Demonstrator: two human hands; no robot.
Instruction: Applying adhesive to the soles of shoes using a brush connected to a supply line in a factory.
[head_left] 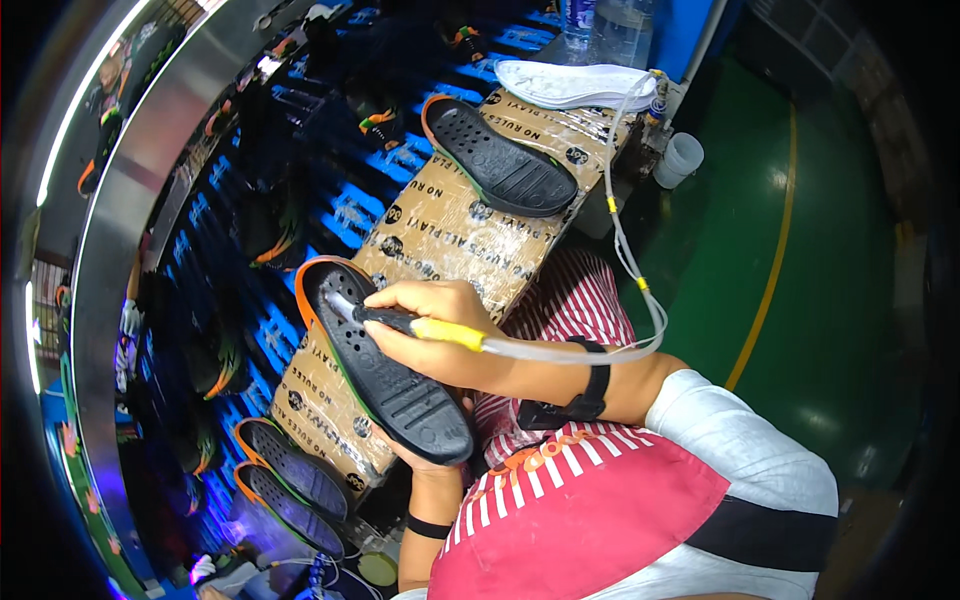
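Two soles [290, 480] lie at the lower left beside the taped board [440, 235]. Just right of them the left hand [432, 462] cups the heel of a black sole [385, 360] from below, tilted over the board's edge. The right hand [440, 325] is clenched around a nozzle [420, 326], tip touching the sole's toe; its hose [630, 270] loops right, and another sole [500, 157] lies farther up the board.
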